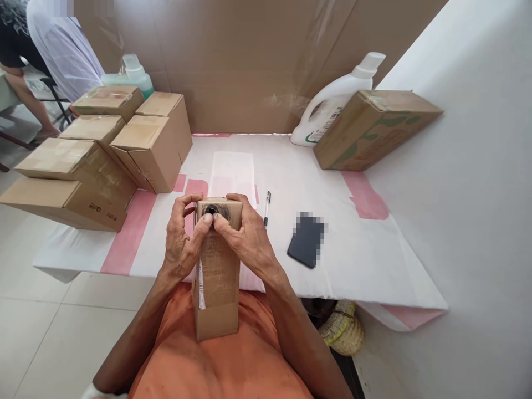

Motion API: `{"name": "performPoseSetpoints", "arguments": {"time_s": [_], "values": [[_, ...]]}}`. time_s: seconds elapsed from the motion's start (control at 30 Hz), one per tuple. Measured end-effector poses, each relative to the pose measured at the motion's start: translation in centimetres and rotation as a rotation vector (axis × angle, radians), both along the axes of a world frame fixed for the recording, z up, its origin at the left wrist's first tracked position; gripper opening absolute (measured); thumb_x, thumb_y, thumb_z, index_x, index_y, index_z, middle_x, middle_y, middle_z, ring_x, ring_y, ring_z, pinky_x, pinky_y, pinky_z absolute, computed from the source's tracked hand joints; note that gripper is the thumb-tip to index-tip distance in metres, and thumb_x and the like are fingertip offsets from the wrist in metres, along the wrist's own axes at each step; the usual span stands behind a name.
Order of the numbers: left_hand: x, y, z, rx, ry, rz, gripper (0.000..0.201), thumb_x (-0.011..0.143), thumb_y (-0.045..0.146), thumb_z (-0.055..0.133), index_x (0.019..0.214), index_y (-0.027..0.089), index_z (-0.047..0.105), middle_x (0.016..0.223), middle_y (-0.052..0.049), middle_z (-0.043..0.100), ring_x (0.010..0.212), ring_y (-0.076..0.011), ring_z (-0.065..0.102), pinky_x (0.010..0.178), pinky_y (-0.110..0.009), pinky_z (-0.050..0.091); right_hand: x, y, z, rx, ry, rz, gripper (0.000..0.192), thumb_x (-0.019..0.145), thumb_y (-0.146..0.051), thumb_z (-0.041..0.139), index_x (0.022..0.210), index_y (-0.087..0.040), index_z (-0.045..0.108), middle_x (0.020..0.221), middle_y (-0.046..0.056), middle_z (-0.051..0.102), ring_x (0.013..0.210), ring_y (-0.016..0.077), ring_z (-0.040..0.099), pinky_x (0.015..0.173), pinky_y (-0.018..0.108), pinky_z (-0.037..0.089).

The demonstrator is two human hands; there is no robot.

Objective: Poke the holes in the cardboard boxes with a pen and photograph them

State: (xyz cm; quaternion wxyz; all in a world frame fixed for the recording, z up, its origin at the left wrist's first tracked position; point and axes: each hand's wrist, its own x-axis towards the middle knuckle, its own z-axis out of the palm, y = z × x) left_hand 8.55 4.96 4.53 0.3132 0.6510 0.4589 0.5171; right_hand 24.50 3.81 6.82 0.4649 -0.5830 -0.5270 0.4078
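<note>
A tall narrow cardboard box [216, 282] stands upright against my orange shirt, its lower end on my chest and its top at the table's near edge. My left hand [182, 237] wraps around the box's upper left side. My right hand [246, 233] grips the upper right side. Both thumbs press at a dark spot [211, 210] on the top end of the box. A strip of white tape runs down the box's left front edge.
A white and pink sheet covers the table [332, 194]. Several stacked cardboard boxes [103, 149] sit at left, a pen [267, 208] and a dark phone [306, 241] at right, a white jug [332, 105] and a printed box [374, 127] behind. A person sits far left.
</note>
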Motion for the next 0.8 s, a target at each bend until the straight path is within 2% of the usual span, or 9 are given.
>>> {"name": "performPoseSetpoints", "arguments": {"time_s": [0.1, 0.17, 0.37, 0.53, 0.7, 0.8], "values": [[0.3, -0.4, 0.2, 0.036, 0.071, 0.021, 0.035, 0.101, 0.041, 0.065, 0.132, 0.025, 0.062, 0.135, -0.009, 0.067, 0.133, -0.0283, 0.063, 0.118, -0.049, 0.051, 0.2, 0.2, 0.4, 0.025, -0.038, -0.032, 0.045, 0.08, -0.046, 0.074, 0.118, -0.024, 0.066, 0.107, 0.007, 0.078, 0.095, 0.0285, 0.075, 0.088, 0.045, 0.062], [0.3, -0.5, 0.3, 0.053, 0.114, 0.03, 0.035, 0.101, 0.04, 0.064, 0.133, 0.025, 0.063, 0.134, -0.01, 0.068, 0.132, -0.0291, 0.062, 0.116, -0.051, 0.052, 0.2, 0.1, 0.3, 0.05, -0.056, -0.052, 0.041, 0.079, -0.045, 0.074, 0.114, -0.024, 0.067, 0.102, 0.006, 0.078, 0.091, 0.0275, 0.075, 0.085, 0.043, 0.062], [-0.3, 0.0, 0.8, 0.029, 0.141, 0.034, 0.031, 0.096, 0.031, 0.063, 0.126, 0.023, 0.066, 0.128, -0.009, 0.07, 0.124, -0.027, 0.066, 0.11, -0.048, 0.057, -0.4, -0.5, -0.8, 0.089, 0.02, -0.029, 0.048, 0.09, -0.054, 0.073, 0.127, -0.024, 0.066, 0.127, 0.011, 0.076, 0.114, 0.0295, 0.073, 0.102, 0.047, 0.06], [-0.4, 0.4, 1.1, 0.026, 0.137, 0.081, 0.024, 0.092, 0.027, 0.063, 0.115, 0.022, 0.066, 0.119, -0.007, 0.071, 0.116, -0.0248, 0.07, 0.106, -0.044, 0.06, -1.0, -0.5, -1.3, 0.152, -0.009, -0.017, 0.04, 0.094, -0.049, 0.073, 0.127, -0.027, 0.065, 0.132, 0.01, 0.073, 0.124, 0.0292, 0.069, 0.112, 0.05, 0.056], [-0.4, 0.8, 0.9, 0.017, 0.141, 0.083, 0.024, 0.089, 0.028, 0.063, 0.113, 0.023, 0.066, 0.116, -0.006, 0.073, 0.11, -0.024, 0.072, 0.101, -0.041, 0.063, -0.7, -0.5, -1.7, 0.123, 0.128, 0.029, 0.05, 0.098, -0.059, 0.071, 0.137, -0.028, 0.062, 0.144, 0.011, 0.07, 0.132, 0.0294, 0.067, 0.104, 0.046, 0.06], [-0.5, 1.1, 0.7, 0.007, 0.138, 0.076, 0.024, 0.091, 0.029, 0.062, 0.113, 0.023, 0.067, 0.114, -0.005, 0.073, 0.109, -0.0239, 0.072, 0.099, -0.041, 0.063, 0.8, -0.7, -2.8, 0.079, 0.173, 0.021, 0.054, 0.101, -0.07, 0.062, 0.133, -0.027, 0.064, 0.133, 0.011, 0.075, 0.119, 0.0286, 0.073, 0.092, 0.042, 0.062]]}}
